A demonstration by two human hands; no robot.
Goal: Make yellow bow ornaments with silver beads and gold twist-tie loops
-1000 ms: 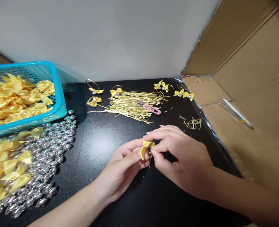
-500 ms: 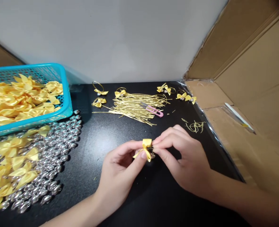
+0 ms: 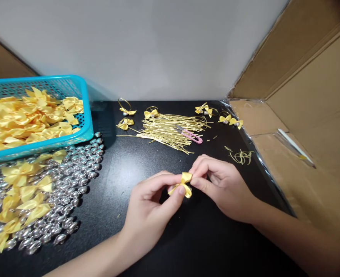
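Nearer than the gold twist ties (image 3: 165,132), the left hand (image 3: 152,204) pinches a yellow satin bow (image 3: 186,177); the right hand (image 3: 226,186), its closed grip's contents hidden, has just reached the bow's edge, so both now work it.

White glare on black tabletop (image 3: 120,171)

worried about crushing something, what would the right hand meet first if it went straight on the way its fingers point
The yellow bow pinched in the left hand. The right hand is close against its edge, perhaps touching, though depth is unclear there; the left hand would likely come next.
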